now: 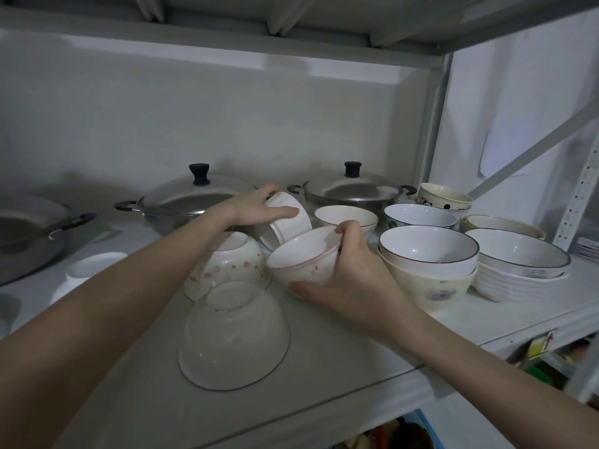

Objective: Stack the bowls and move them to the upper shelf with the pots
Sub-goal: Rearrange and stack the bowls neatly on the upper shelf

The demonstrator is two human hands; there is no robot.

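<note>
head view: on the pale shelf [340, 361], the left hand [256, 207] grips a tilted plain white ceramic bowl [288, 222]; the right hand [350, 273] clasps a pink-rimmed white ceramic bowl [304, 257]. both look stiff, slick and breakable, so hold rim and base.

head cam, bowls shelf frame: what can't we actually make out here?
- Pots, head view: contents hidden by their lids.
- Pan: cut off by the left edge.
- White cup in the left hand: its inside faces away; the pink-rimmed bowl in the right hand covers its lower part.
- Lower-shelf items: blurred, cropped by the shelf edge.
</note>
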